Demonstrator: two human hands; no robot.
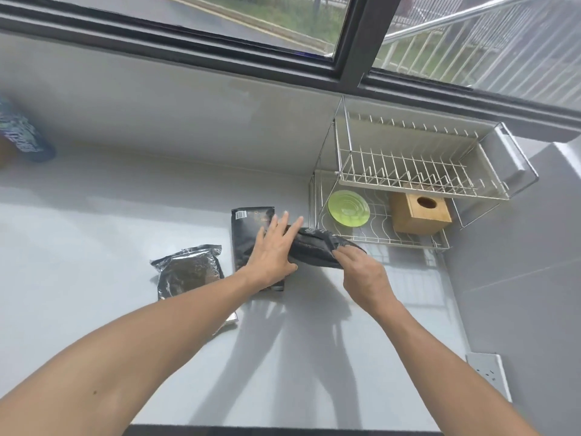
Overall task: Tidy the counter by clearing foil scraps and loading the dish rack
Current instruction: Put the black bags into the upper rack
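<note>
My right hand [361, 272] grips a dark pouch [314, 250] and holds it above the counter, just in front of the dish rack [408, 180]. My left hand [273, 247] lies flat against the pouch's left end with its fingers spread. Under the left hand a flat black foil pack [248, 228] with a barcode lies on the counter. A crinkled silver foil bag [188, 272] lies further left, partly covered by my left forearm. The two-tier wire rack holds a green plate [348, 208] and a wooden box [419, 212] on its lower shelf.
The grey counter [94, 247] runs left to a blue patterned container [22, 133] at the far left edge. A dark-framed window [283, 48] spans the back. A grey wall with a white socket [487, 372] stands on the right.
</note>
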